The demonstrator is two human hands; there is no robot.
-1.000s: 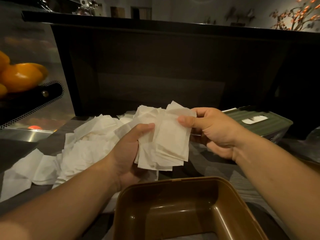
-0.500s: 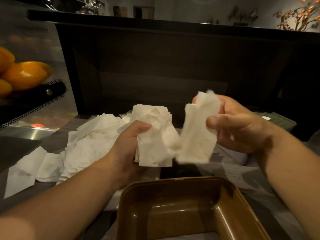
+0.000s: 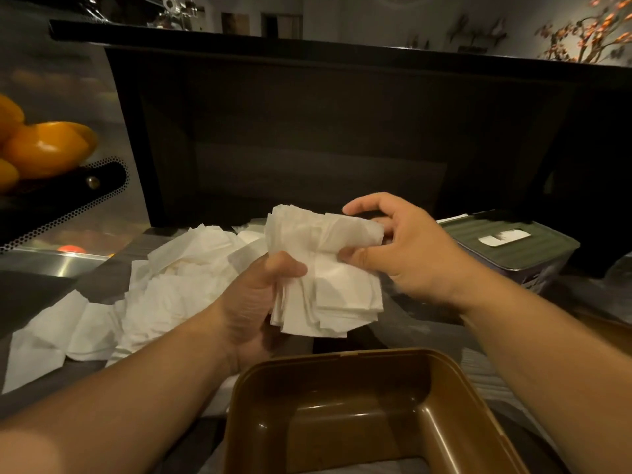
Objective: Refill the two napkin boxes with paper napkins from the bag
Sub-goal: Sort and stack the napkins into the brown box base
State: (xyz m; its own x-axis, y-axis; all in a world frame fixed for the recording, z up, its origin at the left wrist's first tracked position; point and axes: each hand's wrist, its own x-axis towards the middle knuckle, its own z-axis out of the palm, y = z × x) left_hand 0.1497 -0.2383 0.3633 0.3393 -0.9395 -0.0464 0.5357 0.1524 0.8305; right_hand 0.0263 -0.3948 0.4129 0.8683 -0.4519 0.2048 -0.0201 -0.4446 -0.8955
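Note:
My left hand [image 3: 254,302] grips a stack of white paper napkins [image 3: 328,275] above the table, thumb on its front. My right hand [image 3: 400,248] pinches the top napkin of that stack at its right edge, the other fingers spread. A loose heap of white napkins [image 3: 164,289] lies on the table to the left. An open brown napkin box [image 3: 359,415], with nothing visible inside, sits right below my hands at the near edge. A green napkin box [image 3: 513,244] with a closed slotted lid and a napkin tip showing stands at the right. No bag is clearly seen.
A dark counter wall [image 3: 307,138] rises just behind the table. Oranges [image 3: 44,148] sit in a black perforated tray [image 3: 68,196] at the left, above a shiny metal ledge [image 3: 51,261]. A branch with orange berries [image 3: 588,32] stands far right.
My right hand, which had pulled a napkin away to the right, has brought it back onto the stack in my left hand. The view has shifted slightly.

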